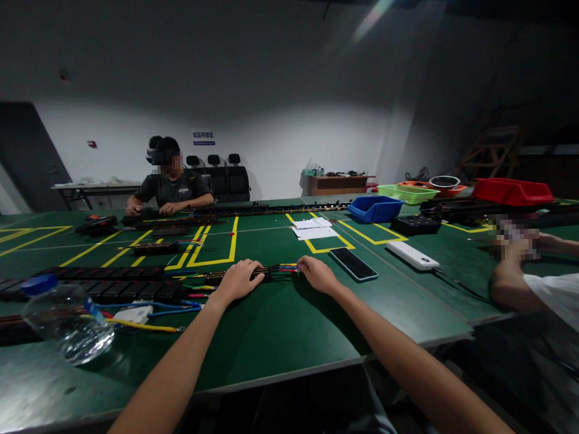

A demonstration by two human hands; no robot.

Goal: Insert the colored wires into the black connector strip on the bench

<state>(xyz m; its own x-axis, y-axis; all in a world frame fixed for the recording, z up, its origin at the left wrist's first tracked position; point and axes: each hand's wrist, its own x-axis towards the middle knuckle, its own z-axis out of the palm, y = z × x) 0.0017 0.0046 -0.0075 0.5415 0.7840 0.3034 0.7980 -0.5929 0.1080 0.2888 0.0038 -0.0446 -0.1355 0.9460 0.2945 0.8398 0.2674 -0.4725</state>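
Note:
A dark wire bundle (271,274) runs across the green table, fanning at its right end into thin coloured wires (286,267) in red, yellow and blue. My left hand (238,281) lies over the bundle, fingers together and pressing it against the table. At the wire ends, my right hand (317,273) pinches the coloured wires between thumb and fingers; the tips are hidden in its grip. Left of my left hand are more cables with loose coloured ends, beside a row of black segmented cable channels (125,290).
A water bottle (68,320) stands front left near a yellow cable (146,324). To the right lie a phone (353,264), a white power bank (412,256) and papers (313,228). Blue (375,209) and red bins (513,191) stand beyond. Co-workers sit across and at right.

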